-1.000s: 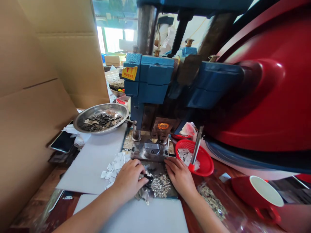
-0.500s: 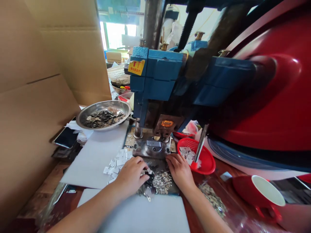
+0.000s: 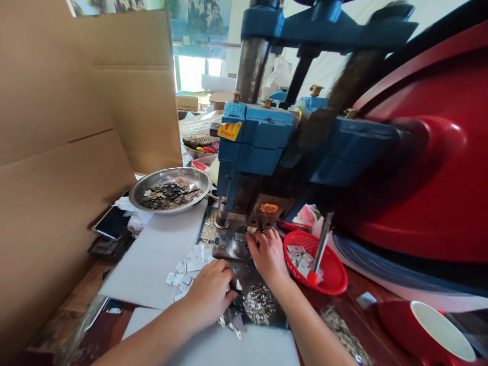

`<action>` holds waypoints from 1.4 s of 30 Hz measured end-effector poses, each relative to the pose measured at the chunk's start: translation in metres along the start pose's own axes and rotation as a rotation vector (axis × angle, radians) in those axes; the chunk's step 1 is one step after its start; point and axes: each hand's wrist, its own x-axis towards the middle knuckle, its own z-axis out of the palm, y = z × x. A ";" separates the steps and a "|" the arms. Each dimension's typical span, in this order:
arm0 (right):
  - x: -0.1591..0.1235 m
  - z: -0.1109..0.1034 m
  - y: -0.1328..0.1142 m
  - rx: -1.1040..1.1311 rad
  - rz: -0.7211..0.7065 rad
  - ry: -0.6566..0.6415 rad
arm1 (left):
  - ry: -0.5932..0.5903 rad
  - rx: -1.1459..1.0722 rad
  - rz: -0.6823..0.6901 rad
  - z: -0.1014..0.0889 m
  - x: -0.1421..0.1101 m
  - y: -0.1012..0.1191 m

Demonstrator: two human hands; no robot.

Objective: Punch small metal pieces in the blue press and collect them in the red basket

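My left hand (image 3: 214, 291) is closed low over a pile of small dark metal parts (image 3: 237, 305). Something dark shows by its fingertips, too small to name. Beyond it, my right hand (image 3: 269, 258) reaches onto the steel die (image 3: 229, 245) of a blue press (image 3: 251, 140), its thumb and fingers bent together under the press head. Whatever lies between those fingers is hidden. Small shiny metal pieces (image 3: 259, 304) are heaped between my hands. Several white flat metal plates (image 3: 186, 270) lie loose to the left of my left hand.
A steel bowl (image 3: 208, 184) of flat metal pieces stands at the left, by a cardboard wall (image 3: 141, 101). To the right are a red basket (image 3: 339, 284) with white plates, a large red wheel (image 3: 430, 168), a red mug (image 3: 400, 325) and a bag of metal parts (image 3: 341, 328).
My right hand has moved up and left, from the die's front edge onto the die. My left hand stays by the dark parts. The view has tilted up slightly.
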 end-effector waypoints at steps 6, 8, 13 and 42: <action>-0.011 -0.009 -0.007 -0.060 -0.090 -0.072 | 0.000 -0.001 0.017 0.001 -0.002 0.001; -0.014 -0.014 -0.009 -0.067 -0.108 -0.093 | 0.018 0.029 0.006 0.000 -0.003 0.002; -0.015 -0.017 -0.009 -0.060 -0.122 -0.129 | 0.040 0.069 -0.011 -0.003 -0.001 0.002; -0.031 -0.027 -0.009 0.274 0.021 -0.068 | 0.277 -0.235 0.002 -0.040 0.054 0.010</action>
